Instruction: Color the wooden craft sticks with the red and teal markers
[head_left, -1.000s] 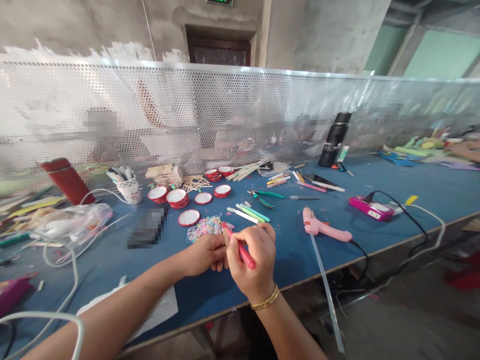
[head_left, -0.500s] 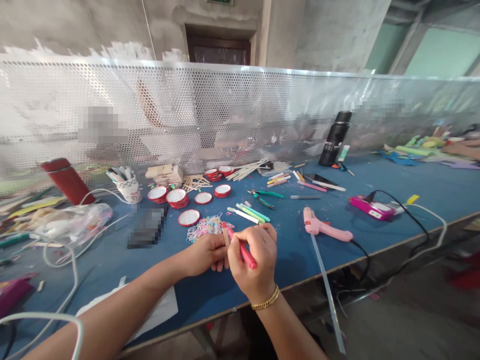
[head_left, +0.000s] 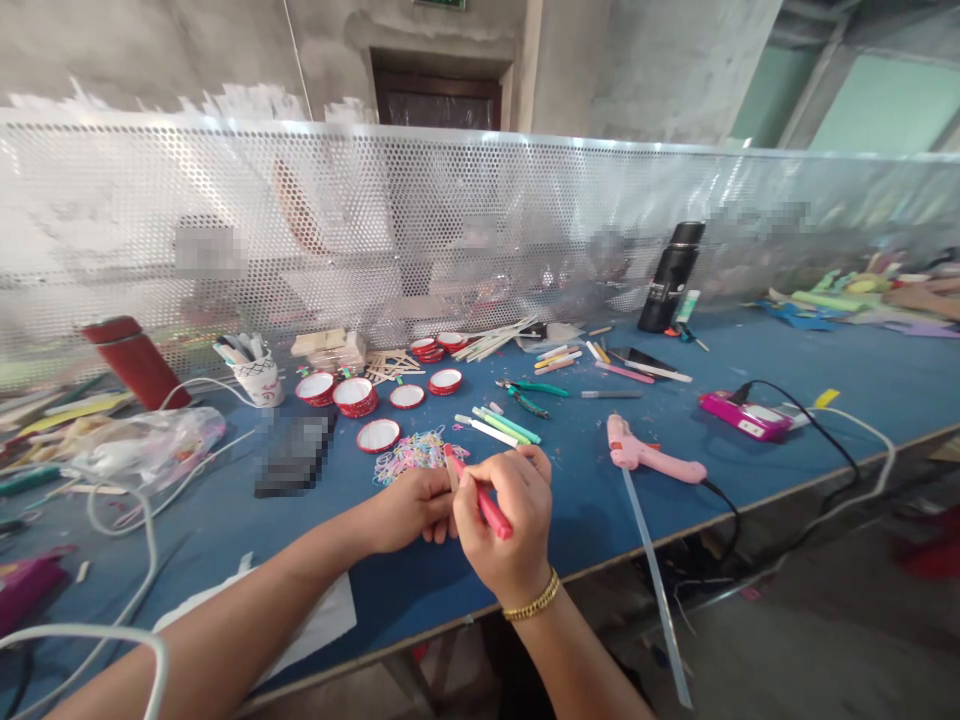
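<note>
My left hand (head_left: 415, 512) is closed on a small wooden craft stick (head_left: 452, 470), whose upper end shows above the fingers. In my right hand (head_left: 510, 525) is a red marker pen (head_left: 493, 515), its tip end against or very near the stick. The two hands meet close together over the front of the blue table. Just beyond them lies a heap of pastel rubber bands (head_left: 411, 455). Several light-coloured markers (head_left: 502, 428) rest behind my right hand. Red-rimmed white discs (head_left: 378, 435), some stacked, sit farther back.
To the right, a pink glue gun (head_left: 649, 455) lies with a long glue stick sticking past the table edge. Behind are green-handled pliers (head_left: 536, 390), a black bottle (head_left: 670, 280) and a magenta power strip (head_left: 750, 416). A phone (head_left: 295, 455) and a white cable (head_left: 150, 540) lie left.
The hands stay in nearly the same place. My right hand and the red marker have shifted only very slightly against the stick.
</note>
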